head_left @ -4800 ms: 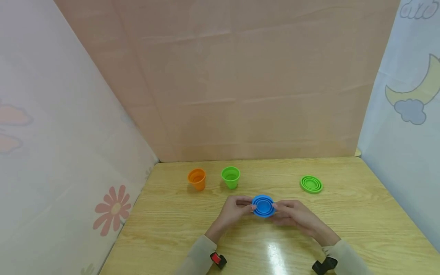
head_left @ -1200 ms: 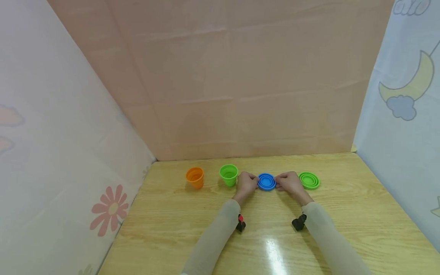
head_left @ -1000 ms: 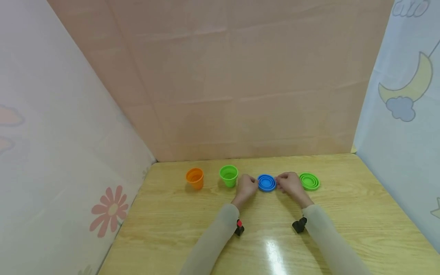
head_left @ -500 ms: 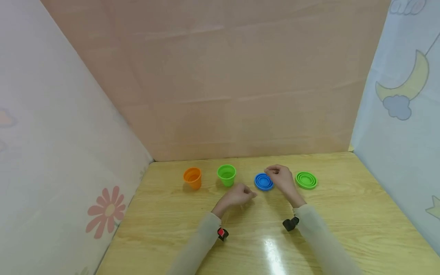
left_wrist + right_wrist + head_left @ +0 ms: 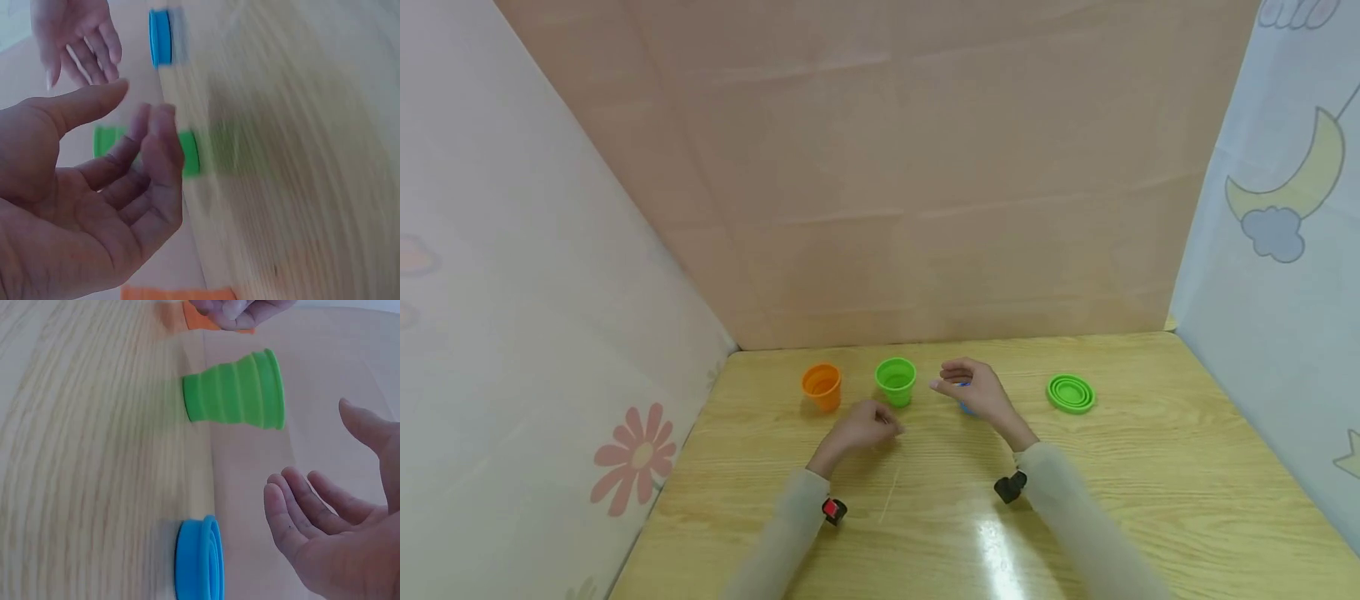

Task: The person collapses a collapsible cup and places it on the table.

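My left hand [image 5: 859, 429] is in the air just in front of the standing green collapsible cup [image 5: 895, 382], fingers loosely bent and holding nothing. My right hand [image 5: 979, 393] hovers above the blue collapsible cup [image 5: 967, 409], thumb and fingers apart with nothing between them. In the head view that hand hides most of the blue cup; the right wrist view shows the blue cup [image 5: 199, 559] folded flat on the table. Left of the green cup, an orange collapsible cup [image 5: 822, 387] stands extended. A second green collapsible cup [image 5: 1071, 393] lies folded flat on the right.
The cups form a row toward the back of the wooden table [image 5: 1075, 500]. A brown sheet [image 5: 910, 208] rises behind it, with pale patterned sheets on the left [image 5: 550, 292] and right [image 5: 1285, 333].
Both hands held the folded blue cup nearer the front; it was set down between the two green cups and released. Since then both hands have lifted off and moved left.
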The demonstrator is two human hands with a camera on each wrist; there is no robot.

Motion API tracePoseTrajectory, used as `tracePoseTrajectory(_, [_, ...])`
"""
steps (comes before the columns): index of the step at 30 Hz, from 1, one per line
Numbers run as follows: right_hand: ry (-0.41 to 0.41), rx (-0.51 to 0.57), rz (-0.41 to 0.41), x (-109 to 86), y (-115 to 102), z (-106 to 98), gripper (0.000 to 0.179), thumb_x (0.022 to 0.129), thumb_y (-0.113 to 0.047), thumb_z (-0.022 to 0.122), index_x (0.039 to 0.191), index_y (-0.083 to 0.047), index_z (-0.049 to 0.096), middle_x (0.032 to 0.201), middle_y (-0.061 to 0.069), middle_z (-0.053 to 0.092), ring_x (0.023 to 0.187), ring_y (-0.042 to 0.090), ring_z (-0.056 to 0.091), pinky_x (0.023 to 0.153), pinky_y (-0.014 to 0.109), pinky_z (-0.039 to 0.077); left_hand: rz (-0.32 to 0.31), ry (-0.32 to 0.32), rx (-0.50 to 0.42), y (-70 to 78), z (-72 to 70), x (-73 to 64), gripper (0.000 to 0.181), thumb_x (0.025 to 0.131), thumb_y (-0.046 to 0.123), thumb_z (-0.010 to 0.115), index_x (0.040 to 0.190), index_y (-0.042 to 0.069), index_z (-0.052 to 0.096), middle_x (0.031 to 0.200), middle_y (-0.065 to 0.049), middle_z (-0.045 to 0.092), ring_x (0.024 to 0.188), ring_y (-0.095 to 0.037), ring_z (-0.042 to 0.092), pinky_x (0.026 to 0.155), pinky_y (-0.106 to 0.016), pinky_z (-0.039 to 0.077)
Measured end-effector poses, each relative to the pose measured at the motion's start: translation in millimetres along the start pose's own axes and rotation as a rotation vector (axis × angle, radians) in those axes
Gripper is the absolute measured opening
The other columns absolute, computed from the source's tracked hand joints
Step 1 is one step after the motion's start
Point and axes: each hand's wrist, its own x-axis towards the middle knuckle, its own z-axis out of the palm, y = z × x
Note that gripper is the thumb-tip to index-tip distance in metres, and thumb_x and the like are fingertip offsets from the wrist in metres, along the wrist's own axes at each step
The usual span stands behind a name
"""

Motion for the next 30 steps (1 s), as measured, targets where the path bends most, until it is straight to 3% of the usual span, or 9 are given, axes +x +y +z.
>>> tracePoseTrajectory(3, [-0.045,-0.002,-0.004,4.5,-1.0,9.7,0.059,0.094,-0.031,0.080,0.141,-0.002,0.061,0.139,0.023,0.066,0.127,0.038,0.066,0.107,0.052,0.058,-0.029,0.042,-0.018,-6.4,-11.2,-2.0,0.038,0.097,0.023,0.074,0.122,-0.006,0.070,0.105,-0.018,0.076,0.084,-0.026,0.075,0.071,-0.039,0.066])
tracePoseTrajectory(7, [-0.096,-0.013,-0.009,11.8,0.9,23.8,0.066,0.095,-0.027,0.080,0.147,0.002,0.054,0.144,0.023,0.063,0.132,0.040,0.062,0.110,0.053,0.057,-0.050,0.131,-0.033,-11.6,-18.3,1.1,0.063,0.094,0.026,0.078,0.142,-0.008,0.055,0.123,-0.025,0.071,0.092,-0.028,0.075,0.074,-0.039,0.066])
tracePoseTrajectory(10, [-0.124,-0.025,-0.016,17.0,3.5,33.0,0.072,0.094,-0.029,0.081,0.150,0.004,0.050,0.146,0.023,0.062,0.135,0.042,0.061,0.112,0.054,0.055,-0.065,0.196,-0.037,-13.7,-17.8,5.6,0.070,0.093,0.024,0.080,0.148,-0.005,0.049,0.131,-0.027,0.068,0.100,-0.030,0.074,0.079,-0.040,0.066])
tracePoseTrajectory(14, [-0.127,-0.052,-0.007,21.4,6.5,39.4,0.075,0.092,-0.034,0.082,0.152,0.000,0.050,0.152,0.021,0.058,0.141,0.043,0.055,0.114,0.059,0.052,-0.050,0.253,-0.075,-14.6,-14.5,14.0,0.073,0.093,0.018,0.080,0.152,-0.005,0.044,0.136,-0.030,0.064,0.116,-0.040,0.071,0.093,-0.050,0.065])
tracePoseTrajectory(18, [-0.133,-0.044,0.022,24.5,9.7,39.4,0.074,0.091,-0.034,0.084,0.152,-0.009,0.051,0.157,0.016,0.054,0.147,0.042,0.049,0.117,0.063,0.048,-0.015,0.250,-0.144,-11.8,-12.1,23.7,0.078,0.094,0.014,0.079,0.157,-0.004,0.037,0.145,-0.032,0.058,0.131,-0.048,0.062,0.105,-0.059,0.058])
tracePoseTrajectory(22, [-0.158,-0.028,0.010,29.6,10.9,40.0,0.071,0.092,-0.031,0.083,0.153,-0.011,0.052,0.157,0.015,0.054,0.146,0.042,0.050,0.118,0.063,0.047,0.002,0.236,-0.200,-7.4,-11.9,29.1,0.081,0.092,0.009,0.079,0.159,-0.004,0.034,0.151,-0.032,0.052,0.138,-0.049,0.056,0.111,-0.059,0.055])
tracePoseTrajectory(30, [-0.179,-0.015,-0.032,33.6,7.2,44.8,0.068,0.092,-0.026,0.083,0.151,-0.010,0.054,0.153,0.015,0.059,0.142,0.040,0.055,0.118,0.062,0.047,0.017,0.243,-0.208,-7.8,-10.1,35.2,0.080,0.091,0.010,0.082,0.157,0.001,0.039,0.154,-0.026,0.051,0.140,-0.047,0.056,0.115,-0.057,0.052])
